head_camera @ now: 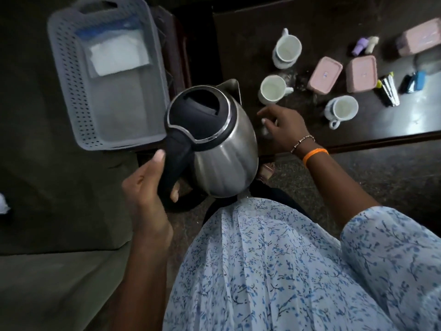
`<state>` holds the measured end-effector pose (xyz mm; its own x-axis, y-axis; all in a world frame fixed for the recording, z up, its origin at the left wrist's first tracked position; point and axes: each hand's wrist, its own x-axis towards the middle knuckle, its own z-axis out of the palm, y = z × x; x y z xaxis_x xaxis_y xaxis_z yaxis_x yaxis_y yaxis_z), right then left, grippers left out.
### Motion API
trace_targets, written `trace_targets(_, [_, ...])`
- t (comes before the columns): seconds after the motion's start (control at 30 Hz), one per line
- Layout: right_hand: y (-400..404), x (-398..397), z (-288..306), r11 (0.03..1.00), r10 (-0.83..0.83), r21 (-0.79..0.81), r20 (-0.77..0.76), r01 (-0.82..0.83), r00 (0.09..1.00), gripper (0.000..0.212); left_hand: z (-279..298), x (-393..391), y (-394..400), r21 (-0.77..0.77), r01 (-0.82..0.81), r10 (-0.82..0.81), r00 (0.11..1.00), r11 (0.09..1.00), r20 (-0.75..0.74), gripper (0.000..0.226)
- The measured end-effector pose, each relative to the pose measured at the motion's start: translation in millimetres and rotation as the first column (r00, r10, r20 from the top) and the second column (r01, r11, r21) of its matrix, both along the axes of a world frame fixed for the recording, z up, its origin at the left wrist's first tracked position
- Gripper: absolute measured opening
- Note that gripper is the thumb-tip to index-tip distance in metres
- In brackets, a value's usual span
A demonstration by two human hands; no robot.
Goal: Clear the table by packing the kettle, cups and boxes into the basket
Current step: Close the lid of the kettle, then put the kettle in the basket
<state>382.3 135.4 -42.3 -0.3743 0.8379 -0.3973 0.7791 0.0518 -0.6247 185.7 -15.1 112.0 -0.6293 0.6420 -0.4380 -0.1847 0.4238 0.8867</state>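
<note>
Table (358,130) space runs along the right, dark and polished, bearing nearly everything that waits to be packed, while the grey perforated basket (71,87) sits well apart on the left, holding only a folded white sheet in a blue-edged bag at its far end, so the near half is free for bulky things. Between the two hangs the steel kettle (214,149), lifted off the table and tilted slightly, its spout pointing away; going first makes sense, since it needs the most room. Pink boxes (361,73) lie in a loose row at the far right, with small sachets and little bottles near them. Three white cups (272,89) stand upright in a scatter, one near the right hand. The left hand (145,187) wraps closed round the kettle's black handle, thumb on top for control. The right hand (281,126) hovers low over the table edge, fingers loosely spread and gripping nothing.
</note>
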Motion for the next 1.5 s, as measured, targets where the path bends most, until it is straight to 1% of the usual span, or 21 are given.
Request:
trace_targets(0.07, [-1, -25, 13, 0.999, 0.025, 0.022, -0.050, -0.024, 0.998, 0.023, 13, -14, -7, 0.073, -0.113, 0.109, 0.993, 0.991, 0.047, 0.037])
trace_targets(0.13, [-3, -52, 25, 0.995, 0.091, 0.036, -0.084, -0.088, 0.992, 0.023, 24, -30, -12, 0.129, -0.216, 0.206, 0.975, 0.968, 0.083, 0.036])
trace_targets(0.2, [-4, -77, 37, 0.988, 0.153, 0.042, -0.107, -0.150, 0.982, 0.021, 33, -47, -14, 0.189, -0.294, 0.278, 0.955, 0.937, 0.107, 0.038])
trace_targets(0.27, [-5, -101, 45, 0.983, 0.181, 0.047, -0.146, -0.176, 0.973, 0.019, 39, -66, -13, 0.245, -0.361, 0.340, 0.932, 0.900, 0.123, 0.043])
trace_targets(0.33, [-7, -126, 51, 0.978, 0.209, 0.058, -0.162, -0.202, 0.964, 0.017, 43, -85, -10, 0.283, -0.395, 0.377, 0.919, 0.874, 0.119, 0.046])
trace_targets(0.43, [-6, -163, 53, 0.970, 0.244, 0.035, -0.146, -0.242, 0.959, 0.021, 41, -119, -4, 0.296, -0.423, 0.420, 0.904, 0.856, 0.078, 0.039])
trace_targets(0.5, [-4, -185, 48, 0.970, 0.240, -0.001, -0.140, -0.242, 0.961, 0.023, 34, -142, 3, 0.303, -0.436, 0.439, 0.896, 0.848, 0.061, 0.036])
trace_targets(0.6, [-1, -215, 32, 0.976, 0.200, -0.071, -0.066, -0.204, 0.978, 0.028, 17, -174, 17, 0.293, -0.459, 0.465, 0.884, 0.839, 0.053, 0.033])
trace_targets(0.67, [2, -232, 19, 0.983, 0.134, -0.126, 0.014, -0.131, 0.991, 0.037, 1, -191, 28, 0.269, -0.496, 0.498, 0.865, 0.826, 0.066, 0.029])
trace_targets(0.7, [3, -239, 14, 0.986, 0.084, -0.149, 0.047, -0.076, 0.995, 0.041, -10, -199, 32, 0.265, -0.512, 0.513, 0.855, 0.817, 0.074, 0.033])
trace_targets(0.73, [4, -245, 8, 0.986, 0.033, -0.165, 0.068, -0.022, 0.997, 0.043, -20, -205, 36, 0.263, -0.523, 0.521, 0.850, 0.811, 0.081, 0.035])
trace_targets(0.8, [6, -253, -3, 0.981, -0.032, -0.189, 0.089, 0.048, 0.996, 0.047, -39, -212, 42, 0.253, -0.539, 0.539, 0.839, 0.804, 0.076, 0.029])
trace_targets(0.9, [7, -260, -18, 0.969, -0.066, -0.230, 0.119, 0.092, 0.991, 0.048, -66, -220, 45, 0.223, -0.574, 0.569, 0.817, 0.788, 0.094, 0.029])
trace_targets(1.03, [8, -262, -29, 0.969, -0.068, -0.227, 0.149, 0.101, 0.986, 0.045, -89, -226, 45, 0.225, -0.587, 0.578, 0.808, 0.777, 0.114, 0.035])
trace_targets(1.2, [9, -264, -32, 0.972, -0.022, -0.224, 0.197, 0.067, 0.980, 0.036, -106, -236, 34, 0.248, -0.608, 0.613, 0.787, 0.754, 0.068, 0.029])
trace_targets(1.23, [10, -266, -32, 0.973, -0.009, -0.225, 0.206, 0.056, 0.979, 0.034, -107, -236, 31, 0.256, -0.598, 0.607, 0.793, 0.760, 0.052, 0.028])
trace_targets(1.3, [11, -268, -31, 0.973, 0.004, -0.226, 0.219, 0.047, 0.976, 0.033, -110, -233, 27, 0.289, -0.528, 0.548, 0.837, 0.798, 0.015, 0.026])
trace_targets(1.4, [9, -271, -29, 0.976, -0.017, -0.206, 0.249, 0.070, 0.968, 0.033, -114, -225, 26, 0.257, -0.422, 0.442, 0.897, 0.870, -0.025, 0.020])
trace_targets(1.5, [9, -272, -29, 0.981, -0.043, -0.168, 0.281, 0.093, 0.959, 0.031, -117, -220, 26, 0.221, -0.419, 0.430, 0.903, 0.881, -0.005, 0.017])
